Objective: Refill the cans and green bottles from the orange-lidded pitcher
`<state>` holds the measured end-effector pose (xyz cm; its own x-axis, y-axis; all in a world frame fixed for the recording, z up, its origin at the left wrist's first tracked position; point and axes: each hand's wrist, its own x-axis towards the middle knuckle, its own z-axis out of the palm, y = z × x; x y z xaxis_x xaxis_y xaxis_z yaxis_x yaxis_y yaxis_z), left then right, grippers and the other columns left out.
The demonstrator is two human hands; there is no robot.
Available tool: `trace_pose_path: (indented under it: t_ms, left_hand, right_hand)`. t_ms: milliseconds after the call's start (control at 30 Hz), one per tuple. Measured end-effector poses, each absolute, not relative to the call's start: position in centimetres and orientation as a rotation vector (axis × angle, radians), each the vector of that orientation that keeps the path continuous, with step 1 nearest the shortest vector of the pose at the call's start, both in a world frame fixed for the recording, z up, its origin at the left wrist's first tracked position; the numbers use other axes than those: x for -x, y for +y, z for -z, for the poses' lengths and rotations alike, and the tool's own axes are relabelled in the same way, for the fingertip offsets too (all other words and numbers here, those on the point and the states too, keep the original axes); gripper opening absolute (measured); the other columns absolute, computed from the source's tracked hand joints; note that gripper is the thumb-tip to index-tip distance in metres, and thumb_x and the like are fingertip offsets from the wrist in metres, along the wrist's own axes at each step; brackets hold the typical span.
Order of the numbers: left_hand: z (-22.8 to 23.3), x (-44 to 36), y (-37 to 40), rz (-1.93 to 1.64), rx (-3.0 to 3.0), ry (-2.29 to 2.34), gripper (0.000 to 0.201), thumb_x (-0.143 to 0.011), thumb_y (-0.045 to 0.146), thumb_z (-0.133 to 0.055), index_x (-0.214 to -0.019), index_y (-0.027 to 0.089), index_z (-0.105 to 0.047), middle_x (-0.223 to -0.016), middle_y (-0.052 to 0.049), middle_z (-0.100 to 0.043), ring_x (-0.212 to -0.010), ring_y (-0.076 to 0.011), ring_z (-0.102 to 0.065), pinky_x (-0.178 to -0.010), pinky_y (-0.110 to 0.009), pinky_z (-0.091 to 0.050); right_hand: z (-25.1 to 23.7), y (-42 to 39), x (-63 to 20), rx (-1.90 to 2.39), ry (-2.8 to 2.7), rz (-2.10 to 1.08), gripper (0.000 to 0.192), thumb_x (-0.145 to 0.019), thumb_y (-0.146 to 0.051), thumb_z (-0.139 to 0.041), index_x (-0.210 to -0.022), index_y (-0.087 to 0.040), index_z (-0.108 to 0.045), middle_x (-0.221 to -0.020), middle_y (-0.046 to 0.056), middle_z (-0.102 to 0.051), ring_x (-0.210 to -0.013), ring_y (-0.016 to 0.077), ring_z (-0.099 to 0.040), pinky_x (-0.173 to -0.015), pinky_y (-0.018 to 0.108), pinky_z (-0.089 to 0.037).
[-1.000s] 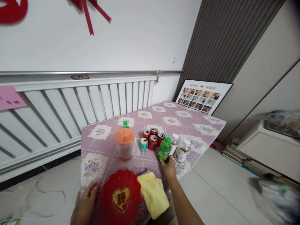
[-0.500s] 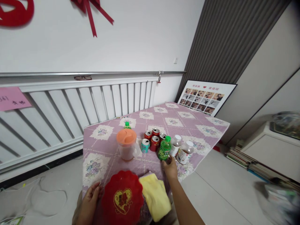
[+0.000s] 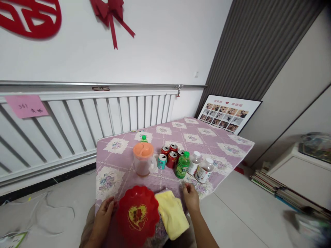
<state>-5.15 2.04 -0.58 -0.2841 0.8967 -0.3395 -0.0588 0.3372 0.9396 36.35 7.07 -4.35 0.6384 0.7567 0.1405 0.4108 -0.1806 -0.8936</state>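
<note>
My right hand (image 3: 191,198) is over the near table edge, its fingers curled inward with nothing visible in them. Just beyond it stands a green-capped drink bottle (image 3: 182,166), apart from the fingers. My left hand (image 3: 103,212) is by the table edge, left of a red scalloped tray (image 3: 148,210) with a gold heart; its fingers are loosely bent, with thumb apart, and hold nothing visible. To the tray's right lies a folded yellow cloth (image 3: 172,214). Two white-capped bottles, one clear (image 3: 204,172) and one beside it (image 3: 193,163), stand right of the green one.
An orange-lidded pitcher (image 3: 143,162) stands left of a teal can (image 3: 162,162) and several red cans (image 3: 172,159). Another green-capped bottle (image 3: 144,138) is partly hidden behind the pitcher. A radiator (image 3: 108,117) runs behind the patterned tablecloth (image 3: 165,130); a photo board (image 3: 227,115) leans beyond.
My right hand has drawn back from the base of the green bottle, which stays on the table. The left hand stays beside the tray. The view has shifted slightly.
</note>
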Motion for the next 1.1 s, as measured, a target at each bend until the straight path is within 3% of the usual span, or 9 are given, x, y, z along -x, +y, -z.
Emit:
trace_pose_path:
  t_ms: [233,567,1100]
  left_hand:
    - [2.0,5.4,2.2,-1.251,-0.863,1.508,0.04,-0.069,0.048,-0.071,-0.099,0.023,-0.065,-0.094,-0.006,-0.078,-0.09,-0.0299,-0.075,-0.089,-0.042,-0.06]
    - [4.4,5.3,2.9,-1.332,-0.879,1.478,0.067,-0.06,0.069,-0.073,-0.103,0.018,-0.066,-0.096,-0.009,-0.076,-0.092,-0.0297,-0.074,-0.089,-0.042,-0.059]
    - [4.9,5.5,2.4,-1.349,-0.841,1.433,0.048,-0.065,0.063,-0.072,-0.097,0.028,-0.067,-0.094,-0.005,-0.078,-0.096,-0.0312,-0.074,-0.09,-0.042,-0.059]
  right_hand:
    - [3.5,6.8,-36.1,1.9,-1.035,-0.399,0.032,-0.073,-0.044,-0.049,-0.088,-0.021,-0.066,-0.088,0.009,-0.078,-0.083,0.026,-0.072,-0.078,0.036,-0.053]
    - [3.2,7.1,-35.8,2.045,-1.182,-0.364,0.036,-0.084,-0.044,-0.044,-0.096,-0.02,-0.069,-0.096,0.011,-0.078,-0.087,0.026,-0.072,-0.077,0.033,-0.051]
    - [2.9,7.1,-35.2,2.206,-1.37,-0.375,0.04,-0.092,-0.046,-0.039,-0.107,-0.023,-0.069,-0.113,0.011,-0.077,-0.098,0.0257,-0.072,-0.077,0.031,-0.049]
